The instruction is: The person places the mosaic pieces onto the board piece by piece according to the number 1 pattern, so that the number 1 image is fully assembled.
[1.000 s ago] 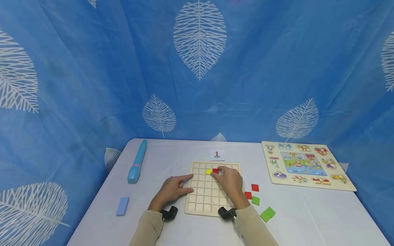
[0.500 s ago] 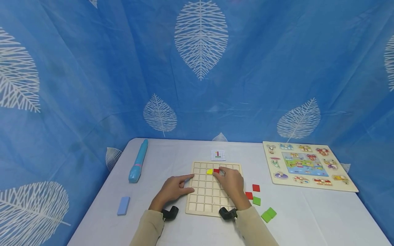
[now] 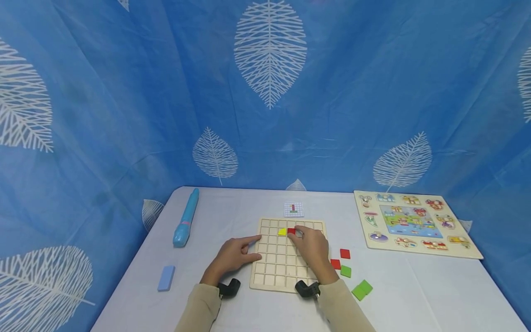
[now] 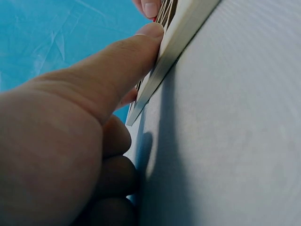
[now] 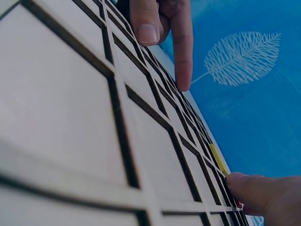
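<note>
Bare white table [image 3: 232, 207] open at the far side and near right corner, wooden grid board [image 3: 274, 272] filling the centre, loose red and green tiles [image 3: 344, 263] crowding its right edge, animal puzzle board [image 3: 415, 223] blocking far right, blue pen [image 3: 185, 217] and blue block [image 3: 166, 278] at left.

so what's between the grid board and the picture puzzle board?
Head view: loose red tiles and green tiles on the table, right of the grid board, before the picture puzzle.

Blue pen [image 3: 185, 217], blue block [image 3: 166, 278], animal peg puzzle [image 3: 415, 224] on table [image 3: 224, 203].
</note>
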### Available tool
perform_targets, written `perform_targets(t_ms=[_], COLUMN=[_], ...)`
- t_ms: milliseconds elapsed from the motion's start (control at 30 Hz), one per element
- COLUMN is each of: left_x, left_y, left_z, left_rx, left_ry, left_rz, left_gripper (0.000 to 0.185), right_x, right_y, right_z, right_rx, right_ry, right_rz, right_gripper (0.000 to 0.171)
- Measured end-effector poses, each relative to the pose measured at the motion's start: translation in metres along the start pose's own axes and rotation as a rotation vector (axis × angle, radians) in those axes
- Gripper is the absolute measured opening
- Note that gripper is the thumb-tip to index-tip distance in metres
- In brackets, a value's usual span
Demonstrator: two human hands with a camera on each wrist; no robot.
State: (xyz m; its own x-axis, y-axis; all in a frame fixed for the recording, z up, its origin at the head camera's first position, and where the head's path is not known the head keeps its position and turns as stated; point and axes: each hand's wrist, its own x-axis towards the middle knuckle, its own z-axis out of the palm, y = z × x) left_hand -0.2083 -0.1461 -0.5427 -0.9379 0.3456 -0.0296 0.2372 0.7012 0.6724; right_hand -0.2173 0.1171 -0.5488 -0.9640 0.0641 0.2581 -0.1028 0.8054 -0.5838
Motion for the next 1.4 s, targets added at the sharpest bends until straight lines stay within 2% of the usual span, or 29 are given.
perform_targets(t_ms=[167,400,567,767,867,1100,1300,1400], left_x=[-0.002,-0.001,-0.001,0.000,0.001,0.002,0.001,0.001], left_y=[0.001,0.002,0.002,0.002,0.002,0.001,0.001,0.001], left_z=[0.001,-0.003,-0.004,-0.002,-0.002,-0.002,-0.001,-0.001], left_rx=[-0.004,0.008,0.010,0.006,0.004,0.013,-0.002,-0.002], left_ry=[-0.003,-0.002,-0.005,-0.003,-0.009,-0.003,-0.010,-0.011], left_rz=[0.000,-0.001,-0.011,-0.006,-0.006,-0.010,-0.006,-0.009], left_gripper=[0.062,0.063,0.063,0.063,0.063,0.062,0.063,0.063], right_x=[0.000,0.007,0.010,0.010,0.006,-0.007,-0.018,-0.023], right_y=[0.001,-0.004,-0.002,0.017,0.031,0.065,0.092,0.107], right_z=[-0.003,-0.029,-0.060,-0.093,-0.103,-0.113,-0.122,-0.124], right_rx=[0.090,0.259,0.294,0.273,0.243,0.142,0.144,0.158], right_ry=[0.019,0.143,0.216,0.248,0.213,0.052,-0.141,-0.196], right_rz=[-0.006,-0.087,-0.146,-0.146,-0.126,-0.063,-0.042,-0.017], right_gripper=[0.037,0.036,0.033,0.033,0.035,0.038,0.041,0.040])
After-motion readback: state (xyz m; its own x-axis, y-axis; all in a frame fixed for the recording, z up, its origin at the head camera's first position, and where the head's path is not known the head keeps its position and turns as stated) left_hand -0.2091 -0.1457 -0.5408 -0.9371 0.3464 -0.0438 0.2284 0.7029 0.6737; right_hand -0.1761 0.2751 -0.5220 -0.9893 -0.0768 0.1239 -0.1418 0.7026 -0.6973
